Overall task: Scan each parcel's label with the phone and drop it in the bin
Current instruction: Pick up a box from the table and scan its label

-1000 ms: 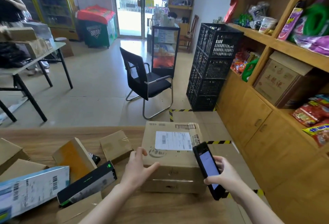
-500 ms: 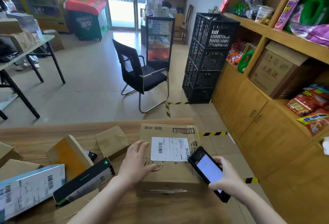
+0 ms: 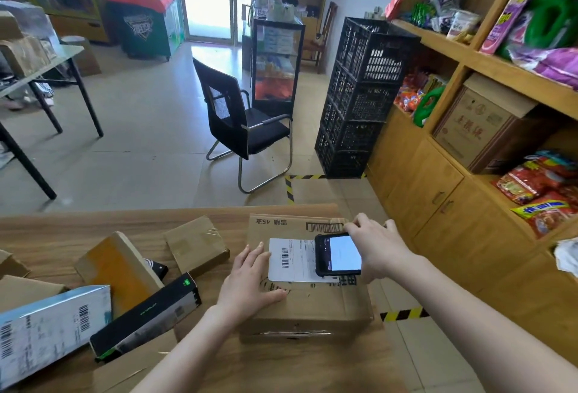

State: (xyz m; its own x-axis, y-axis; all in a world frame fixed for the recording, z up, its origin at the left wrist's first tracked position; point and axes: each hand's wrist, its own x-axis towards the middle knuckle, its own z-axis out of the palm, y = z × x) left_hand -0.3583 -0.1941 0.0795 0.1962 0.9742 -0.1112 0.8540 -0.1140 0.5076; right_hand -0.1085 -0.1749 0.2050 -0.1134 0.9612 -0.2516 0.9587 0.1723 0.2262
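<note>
1. Brown cardboard is forming the large parcel (image 3: 308, 299), which is sitting flat at the right end of the wooden table (image 3: 78, 220).
2. A white label (image 3: 291, 263) printed with barcodes is lying on the parcel's top face, near its middle.
3. The left hand (image 3: 250, 283) is resting palm down on the parcel's top with its fingers straight and slightly spread. The fingertips are reaching the label's left edge, and the hand is gripping nothing.
4. The right hand (image 3: 375, 245) is holding the phone (image 3: 337, 255) from the right side, with its fingers curled round the phone's edges.
5. The phone is lying level over the right part of the label, with its lit screen facing up. It is not possible to tell whether it is touching the parcel or hovering just above it.
6. More parcels are lying on the table to the left:
   - a small brown box (image 3: 197, 244) just beside the large parcel
   - an orange-sided box (image 3: 119, 267) sitting tilted
   - a long black box (image 3: 147, 317) leaning across the others
   - a pale blue box (image 3: 53, 330) with barcodes at the left edge
7. Beyond the table, a black chair (image 3: 240, 123) is standing on the tiled floor. A stack of black crates (image 3: 362, 95) is standing against wooden shelves (image 3: 438, 39) on the right, which are holding packets and a carton.
8. Yellow-and-black tape (image 3: 403, 314) is marking the floor beside the table.
</note>
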